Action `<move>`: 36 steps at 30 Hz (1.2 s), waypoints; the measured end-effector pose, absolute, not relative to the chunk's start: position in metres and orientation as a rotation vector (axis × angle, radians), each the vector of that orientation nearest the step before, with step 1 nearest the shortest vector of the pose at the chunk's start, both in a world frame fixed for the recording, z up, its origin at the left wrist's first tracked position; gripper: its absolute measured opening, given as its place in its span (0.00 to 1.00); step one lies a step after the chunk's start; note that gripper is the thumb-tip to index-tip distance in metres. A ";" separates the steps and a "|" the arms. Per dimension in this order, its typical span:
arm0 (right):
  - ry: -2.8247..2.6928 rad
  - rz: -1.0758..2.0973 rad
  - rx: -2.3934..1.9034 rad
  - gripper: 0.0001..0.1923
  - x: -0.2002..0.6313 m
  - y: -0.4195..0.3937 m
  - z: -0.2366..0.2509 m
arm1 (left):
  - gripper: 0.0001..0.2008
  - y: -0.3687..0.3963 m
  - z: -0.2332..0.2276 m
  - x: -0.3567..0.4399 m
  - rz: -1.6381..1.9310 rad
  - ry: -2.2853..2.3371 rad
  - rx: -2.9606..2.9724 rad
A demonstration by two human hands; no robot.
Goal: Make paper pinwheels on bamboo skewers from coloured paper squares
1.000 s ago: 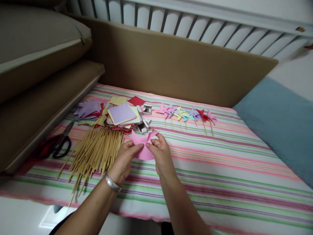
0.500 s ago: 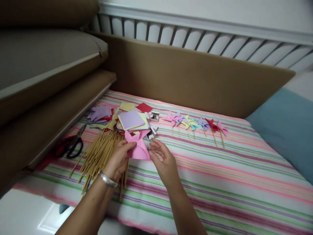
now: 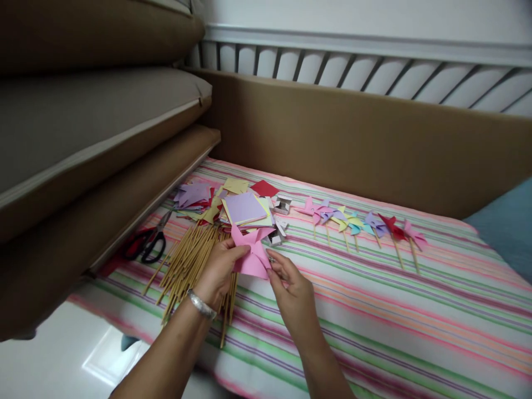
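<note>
Taking the pile of sticks (image 3: 189,266) as landmark: scissors (image 3: 146,245) lie to its left and stacked paper squares (image 3: 243,209) just behind it. Over its right edge the left hand (image 3: 218,271) pinches a folded pink paper (image 3: 250,252). Right of that, the right hand (image 3: 293,288) pinches something small, too tiny to identify, beside the paper. Finished pinwheels (image 3: 361,224) line up farther right.

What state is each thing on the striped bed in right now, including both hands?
Left hand: gripping the pink paper pinwheel, folded, no stick.
Right hand: fingers at the pinwheel's edge, pinching something small.
Scissors: lying flat, closed.
Bamboo sticks: loose pile.
Paper squares: stacked flat.
Finished pinwheels: on sticks, laid in a row.
Small white boxes: open.
</note>
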State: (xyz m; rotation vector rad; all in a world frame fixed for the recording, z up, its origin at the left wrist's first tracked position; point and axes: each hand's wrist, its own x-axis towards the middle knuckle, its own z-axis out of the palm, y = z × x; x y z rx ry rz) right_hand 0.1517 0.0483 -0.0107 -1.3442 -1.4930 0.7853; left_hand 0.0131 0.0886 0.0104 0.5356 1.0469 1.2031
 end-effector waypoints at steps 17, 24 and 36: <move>-1.701 0.655 -1.232 0.07 0.166 0.050 -0.005 | 0.10 0.090 0.007 0.016 1.125 1.063 0.697; -1.333 0.858 -1.383 0.04 0.164 0.056 -0.011 | 0.11 0.087 0.002 0.023 1.106 1.094 0.736; -1.339 0.684 -1.466 0.04 0.164 0.055 -0.017 | 0.12 0.086 -0.005 0.034 1.047 1.116 0.793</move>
